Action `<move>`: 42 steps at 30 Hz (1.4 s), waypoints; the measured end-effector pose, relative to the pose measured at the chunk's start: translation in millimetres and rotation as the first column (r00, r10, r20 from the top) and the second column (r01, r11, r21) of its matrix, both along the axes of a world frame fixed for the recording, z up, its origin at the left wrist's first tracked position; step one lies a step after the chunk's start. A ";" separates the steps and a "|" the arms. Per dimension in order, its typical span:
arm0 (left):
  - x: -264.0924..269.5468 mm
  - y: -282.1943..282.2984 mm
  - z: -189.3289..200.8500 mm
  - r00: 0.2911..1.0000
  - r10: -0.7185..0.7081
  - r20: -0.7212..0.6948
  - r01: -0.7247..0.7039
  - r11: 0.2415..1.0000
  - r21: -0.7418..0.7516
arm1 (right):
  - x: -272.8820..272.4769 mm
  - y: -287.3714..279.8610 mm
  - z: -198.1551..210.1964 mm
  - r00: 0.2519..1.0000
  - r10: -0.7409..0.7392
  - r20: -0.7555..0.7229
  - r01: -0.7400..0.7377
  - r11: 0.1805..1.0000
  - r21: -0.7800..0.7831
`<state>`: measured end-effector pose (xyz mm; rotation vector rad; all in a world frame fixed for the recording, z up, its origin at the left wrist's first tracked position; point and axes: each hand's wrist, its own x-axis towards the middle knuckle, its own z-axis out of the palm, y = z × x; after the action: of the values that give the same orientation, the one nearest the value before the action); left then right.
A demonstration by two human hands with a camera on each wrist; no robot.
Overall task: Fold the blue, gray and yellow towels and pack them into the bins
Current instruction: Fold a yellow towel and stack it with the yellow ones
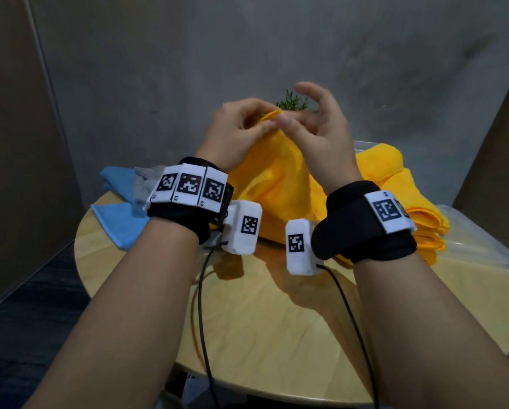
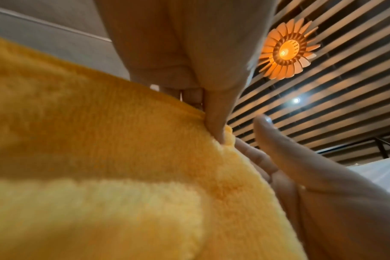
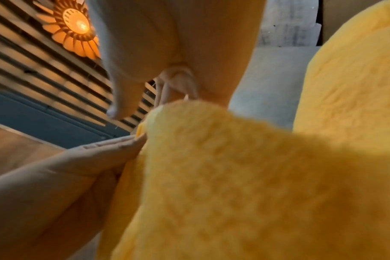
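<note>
A yellow towel hangs above the round wooden table, lifted by one corner. My left hand pinches that corner between thumb and fingers; the left wrist view shows the thumb pressed into the yellow towel. My right hand hovers just right of the corner with loosely bent fingers. In the right wrist view its thumb stands clear of the yellow towel. Blue towels and a gray towel lie at the table's left edge.
A clear plastic bin at the right holds a stack of folded yellow towels, with another yellow towel behind it. A small green plant stands at the back. Black wrist cables trail over the near table.
</note>
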<state>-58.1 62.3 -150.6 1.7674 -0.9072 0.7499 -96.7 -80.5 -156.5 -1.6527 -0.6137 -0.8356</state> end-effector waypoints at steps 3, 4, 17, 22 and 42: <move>5.0 11.1 4.2 0.994 0.111 0.018 -0.108 0.986 -0.123 | -3.3 -4.8 -0.5 0.984 -0.062 -0.165 0.010 0.955 -0.296; 6.3 16.4 6.5 0.987 0.160 0.013 -0.154 0.966 -0.208 | -3.8 -6.4 -1.7 0.968 -0.165 -0.191 0.069 0.900 -0.430; 22.8 88.1 2.6 0.778 0.489 -0.394 -0.614 0.460 -0.641 | 0.0 -59.1 -3.3 0.408 -0.911 -0.066 0.818 0.396 -0.416; 18.5 83.3 3.7 0.771 0.512 -0.379 -0.621 0.473 -0.624 | 0.7 -63.0 -4.5 0.464 -0.873 -0.148 0.817 0.487 -0.308; 3.3 52.2 9.1 0.786 -0.614 -0.072 0.087 0.226 -0.970 | -1.5 -59.3 6.7 0.901 0.434 -0.017 -0.250 0.550 0.797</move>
<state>-54.8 114.6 -141.6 0.5026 -0.3264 0.3388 -98.1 -139.8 -149.8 -0.7425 -0.3152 -0.4944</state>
